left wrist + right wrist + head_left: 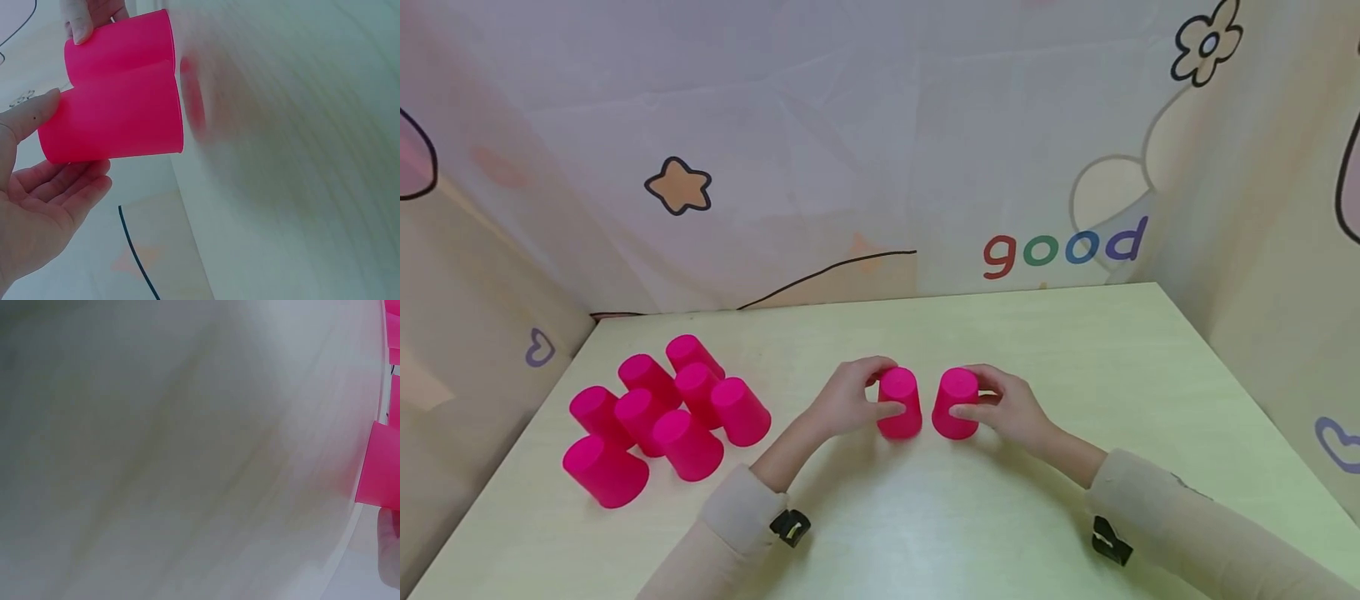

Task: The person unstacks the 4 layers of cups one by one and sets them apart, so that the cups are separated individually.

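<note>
Two pink cups stand upside down, side by side with a narrow gap, near the middle of the table (pixel 1045 517). My left hand (pixel 850 400) grips the left cup (pixel 901 390), thumb across its near side and fingers behind it. The right cup (pixel 955 390) is held the same way by my right hand (pixel 1013 410). In the left wrist view the left-hand cup (pixel 119 119) overlaps the other cup (pixel 125 44), and a pink reflection shows on the tabletop by their rims. Only part of a cup (pixel 381 469) and a fingertip (pixel 389 550) enter the right wrist view.
Several more pink cups (pixel 681 446) stand upside down in a close group at the table's left side. A printed cloth backdrop (pixel 820 167) rises behind the table's far edge, and side panels (pixel 1262 275) flank it. Each sleeve has a black clip (pixel 790 527) near the cuff.
</note>
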Available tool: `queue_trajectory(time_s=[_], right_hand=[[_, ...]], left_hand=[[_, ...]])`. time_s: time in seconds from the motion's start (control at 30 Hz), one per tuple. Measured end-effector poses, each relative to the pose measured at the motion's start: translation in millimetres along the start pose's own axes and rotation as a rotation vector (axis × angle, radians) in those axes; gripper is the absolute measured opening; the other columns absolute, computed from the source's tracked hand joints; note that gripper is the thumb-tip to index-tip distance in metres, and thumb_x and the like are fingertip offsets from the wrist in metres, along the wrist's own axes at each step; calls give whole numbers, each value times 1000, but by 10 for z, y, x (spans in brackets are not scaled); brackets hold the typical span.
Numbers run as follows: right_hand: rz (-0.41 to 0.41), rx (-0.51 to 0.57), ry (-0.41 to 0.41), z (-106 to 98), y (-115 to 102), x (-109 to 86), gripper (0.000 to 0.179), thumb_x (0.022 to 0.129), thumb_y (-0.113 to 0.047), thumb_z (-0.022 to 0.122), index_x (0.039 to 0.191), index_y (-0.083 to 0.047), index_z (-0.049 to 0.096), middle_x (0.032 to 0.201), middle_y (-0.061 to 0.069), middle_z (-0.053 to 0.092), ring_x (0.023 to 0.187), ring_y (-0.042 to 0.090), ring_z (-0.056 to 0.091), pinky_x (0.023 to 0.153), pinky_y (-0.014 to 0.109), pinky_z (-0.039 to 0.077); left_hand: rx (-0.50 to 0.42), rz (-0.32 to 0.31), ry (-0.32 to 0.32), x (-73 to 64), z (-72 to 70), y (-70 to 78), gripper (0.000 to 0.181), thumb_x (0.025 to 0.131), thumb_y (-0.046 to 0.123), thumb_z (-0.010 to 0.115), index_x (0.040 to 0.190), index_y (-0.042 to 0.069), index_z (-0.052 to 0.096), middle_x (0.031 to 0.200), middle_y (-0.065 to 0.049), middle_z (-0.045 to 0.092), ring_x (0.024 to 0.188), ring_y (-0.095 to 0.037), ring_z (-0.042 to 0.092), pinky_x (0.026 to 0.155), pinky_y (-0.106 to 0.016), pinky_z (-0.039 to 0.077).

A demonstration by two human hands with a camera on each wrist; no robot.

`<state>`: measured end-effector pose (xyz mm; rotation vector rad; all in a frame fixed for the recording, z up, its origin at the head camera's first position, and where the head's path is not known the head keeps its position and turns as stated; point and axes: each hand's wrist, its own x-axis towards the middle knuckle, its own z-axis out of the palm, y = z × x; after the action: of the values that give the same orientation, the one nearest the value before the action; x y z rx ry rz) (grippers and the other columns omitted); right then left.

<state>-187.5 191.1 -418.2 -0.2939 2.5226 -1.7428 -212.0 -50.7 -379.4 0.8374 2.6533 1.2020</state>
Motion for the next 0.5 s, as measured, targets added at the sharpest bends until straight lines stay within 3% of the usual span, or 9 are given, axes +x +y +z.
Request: queue_trajectory(time_s=[0.33, 0.5], right_hand=[[25, -5, 4, 14, 3, 7, 58, 73, -24, 77, 123, -12, 51, 114, 8, 55, 102, 27, 54, 78, 34, 52], [16, 1, 6, 2, 17, 7, 58, 73, -24, 77, 124, -11, 51, 114, 8, 55, 102, 27, 54, 78, 35, 52]], left_hand=[[39, 3, 54, -271, -145, 18, 48, 73, 14, 76, 117, 6, 56, 109, -4, 59, 103, -22, 55, 87, -40, 48], [82, 45, 83, -426, -247, 30, 49, 73, 15, 76, 118, 6, 56, 111, -3, 60, 103, -21, 56, 86, -39, 48]])
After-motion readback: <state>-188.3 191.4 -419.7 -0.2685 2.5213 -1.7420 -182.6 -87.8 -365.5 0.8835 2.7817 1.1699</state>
